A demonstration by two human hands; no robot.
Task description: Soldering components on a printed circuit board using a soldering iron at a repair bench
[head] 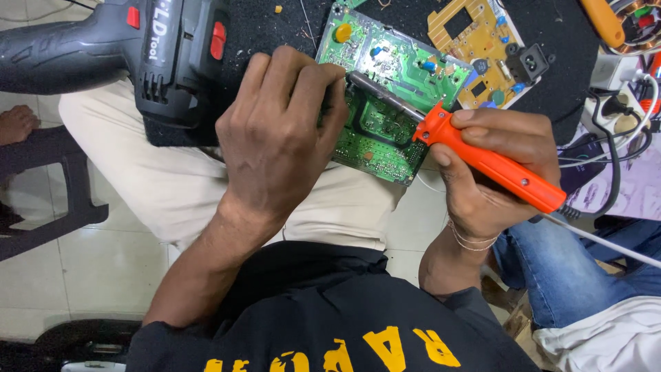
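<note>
A green circuit board [396,76] lies on a black mat and partly over my lap. My left hand [279,134] rests on its left edge, fingers curled down over the board, holding it steady. My right hand [496,172] grips an orange-handled soldering iron [492,165], thumb on top. Its grey metal shaft [382,95] slants up and left, the tip meeting the board just beside my left fingertips. A white cord runs from the handle's end off to the right.
A black cordless drill [151,52] lies at the upper left. A yellow circuit board [475,45] with a black socket sits behind the green one. Cables and plugs [620,110] crowd the right edge. A black plastic stool [48,179] stands left; another person's jeans-clad leg [564,275] is at the lower right.
</note>
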